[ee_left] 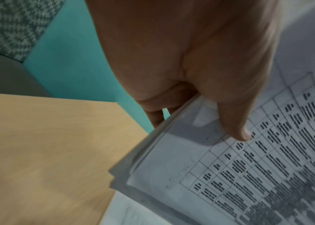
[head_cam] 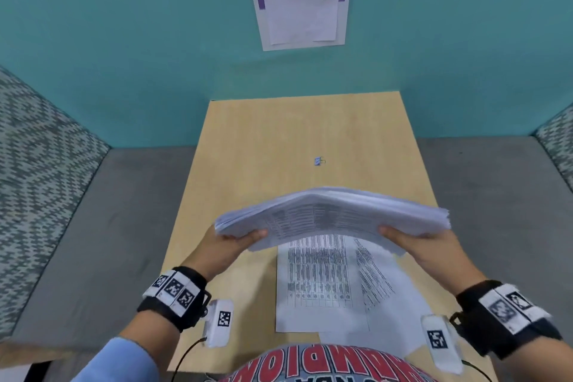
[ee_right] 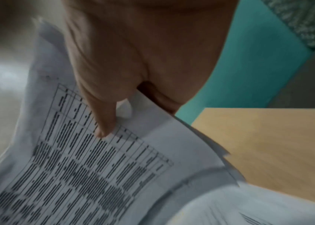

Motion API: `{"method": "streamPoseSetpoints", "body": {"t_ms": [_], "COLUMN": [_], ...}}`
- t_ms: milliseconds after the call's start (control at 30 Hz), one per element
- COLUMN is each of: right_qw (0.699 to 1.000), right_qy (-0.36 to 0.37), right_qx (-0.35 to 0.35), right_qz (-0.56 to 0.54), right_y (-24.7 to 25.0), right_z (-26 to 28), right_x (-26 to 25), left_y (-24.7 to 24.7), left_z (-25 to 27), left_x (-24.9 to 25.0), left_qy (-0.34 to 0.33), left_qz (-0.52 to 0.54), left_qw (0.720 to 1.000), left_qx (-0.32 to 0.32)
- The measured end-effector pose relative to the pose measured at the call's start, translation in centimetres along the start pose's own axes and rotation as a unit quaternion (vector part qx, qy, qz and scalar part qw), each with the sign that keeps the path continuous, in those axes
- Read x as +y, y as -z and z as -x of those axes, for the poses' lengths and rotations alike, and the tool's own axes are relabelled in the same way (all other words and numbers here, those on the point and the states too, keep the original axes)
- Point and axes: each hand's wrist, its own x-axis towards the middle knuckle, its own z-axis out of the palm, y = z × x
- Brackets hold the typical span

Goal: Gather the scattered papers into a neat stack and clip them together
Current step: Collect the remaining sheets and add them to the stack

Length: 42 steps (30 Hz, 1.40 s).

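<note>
Wooden table (head_cam: 279, 139) — teal wall (head_cam: 124, 25) behind.

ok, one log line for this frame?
left hand: grips stack | right hand: grips stack | paper stack: lifted above table | loose sheets: on table | binder clip: untouched

Right hand (ee_right: 143, 50): grips the paper stack at its edge, seen from the wrist side.
Thumb (ee_right: 102, 118): lies on the top sheet, tip on the printed table.
Paper stack (ee_right: 87, 175): bowed, sheet edges fanned unevenly.
Table (ee_right: 278, 144): light wood, under the stack.
Wall (ee_right: 249, 68): teal.
</note>
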Motion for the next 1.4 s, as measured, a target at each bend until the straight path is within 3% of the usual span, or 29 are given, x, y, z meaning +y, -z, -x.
{"method": "streamPoseSetpoints", "body": {"t_ms": [133,233,433,700,833,933,1033,1167,1267,1333,1400], "right_qw": [0.995,0.987,0.994,0.989,0.988,0.99,0.984,0.973,0.966,0.929,0.877], "right_qy": [-0.045,-0.067,-0.063,-0.09,-0.08,-0.065,-0.088,-0.112,-0.076,0.018,0.113], "right_qx": [-0.011,-0.025,0.027,-0.03,-0.013,0.012,-0.01,-0.055,-0.002,0.052,0.004], "right_qz": [0.083,0.146,0.09,0.112,0.134,0.122,0.157,0.196,0.248,0.366,0.467], "right_y": [-0.7,-0.2,0.3,0.5,0.3,0.3,0.5,1.0,1.6,1.4,-0.4], "right_z": [0.3,0.0,-0.7,-0.6,-1.2,-0.9,-0.6,-0.8,-1.2,-1.4,-1.4], "right_x": [6.2,8.0,6.7,7.7,7.2,6.4,6.7,6.6,4.7,3.0,0.9], "left_y": [-0.9,-1.0,-0.9,-0.6,-0.6,-0.8,-0.9,-1.0,-0.6,-0.3,-0.5], "left_z": [-1.3,-1.9,-2.2,-2.1,-2.4,-2.2,-1.7,-1.5,-1.3,-1.0,-0.8], "left_x": [-5.9,-8.5,-6.6,-7.8,-7.4,-6.7,-6.5,-7.0,-5.5,-3.7,-1.2], "left_qy": [0.038,0.043,0.0,0.012,0.023,-0.008,-0.034,-0.013,-0.047,-0.098,-0.17], "left_qz": [-0.11,-0.134,-0.066,-0.108,-0.083,-0.071,-0.134,-0.191,-0.209,-0.262,-0.358], "left_qw": [0.993,0.99,0.998,0.994,0.996,0.997,0.99,0.981,0.977,0.96,0.917], "left_qx": [-0.03,-0.032,0.025,-0.033,-0.002,0.02,-0.006,-0.02,-0.012,-0.017,-0.031]}}
